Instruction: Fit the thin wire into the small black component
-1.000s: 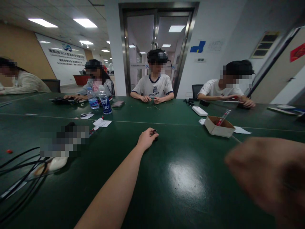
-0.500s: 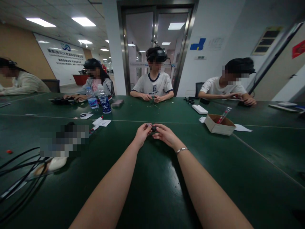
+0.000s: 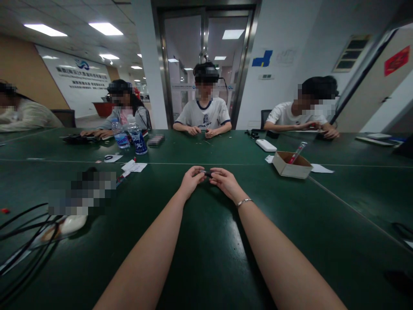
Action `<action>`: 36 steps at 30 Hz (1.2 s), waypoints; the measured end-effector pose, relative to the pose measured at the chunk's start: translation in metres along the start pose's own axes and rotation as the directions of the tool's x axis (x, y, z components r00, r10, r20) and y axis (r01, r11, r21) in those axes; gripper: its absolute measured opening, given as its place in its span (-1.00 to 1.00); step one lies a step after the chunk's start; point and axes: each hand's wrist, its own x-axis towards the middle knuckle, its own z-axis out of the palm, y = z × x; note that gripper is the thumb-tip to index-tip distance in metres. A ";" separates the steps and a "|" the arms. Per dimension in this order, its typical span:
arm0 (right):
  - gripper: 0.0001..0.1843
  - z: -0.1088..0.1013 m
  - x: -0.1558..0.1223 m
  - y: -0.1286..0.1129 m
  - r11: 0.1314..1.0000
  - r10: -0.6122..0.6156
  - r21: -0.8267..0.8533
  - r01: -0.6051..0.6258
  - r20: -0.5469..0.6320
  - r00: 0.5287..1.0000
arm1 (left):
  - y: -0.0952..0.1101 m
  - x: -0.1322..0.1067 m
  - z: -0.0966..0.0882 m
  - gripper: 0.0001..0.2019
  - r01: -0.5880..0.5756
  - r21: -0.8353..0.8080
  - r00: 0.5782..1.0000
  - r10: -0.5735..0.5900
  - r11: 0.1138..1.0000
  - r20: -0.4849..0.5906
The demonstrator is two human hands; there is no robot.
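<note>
Both my hands meet over the middle of the green table (image 3: 206,215), pinching a small dark object (image 3: 207,174) between them. My left hand (image 3: 192,181) is closed on its left end, where a pale or shiny bit shows at the fingertips. My right hand (image 3: 225,181), with a silver bracelet (image 3: 245,202) at the wrist, is closed on the right end. The object looks short and slim and lies level, side to side. Its kind is too small to make out, and the fingertips hide part of it.
A small open box (image 3: 292,167) holding a red tube (image 3: 297,153) stands right of my hands, near a white power bank (image 3: 266,145). Left are two bottles (image 3: 138,140), paper scraps (image 3: 134,166) and black cables (image 3: 29,224). Several people wearing headsets sit across the table.
The dark object has turned to lie more level between my fingertips, and my hands have drawn slightly apart. The whole view has shifted a little.
</note>
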 end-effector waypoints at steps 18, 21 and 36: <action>-0.66 -0.012 0.003 -0.002 1.000 -0.018 0.018 0.018 0.045 0.999 | 0.012 -0.007 0.004 -0.73 -0.019 0.343 0.997 0.043 0.939 -0.061; -0.65 -0.013 0.004 0.000 1.000 -0.016 0.009 0.015 0.048 0.999 | 0.014 -0.009 0.005 -0.70 -0.015 0.385 0.997 0.043 0.923 -0.063; -0.60 -0.012 0.002 -0.002 1.000 0.002 -0.032 0.001 0.094 0.996 | 0.011 -0.007 0.001 -0.48 0.034 0.583 0.994 0.033 0.812 -0.104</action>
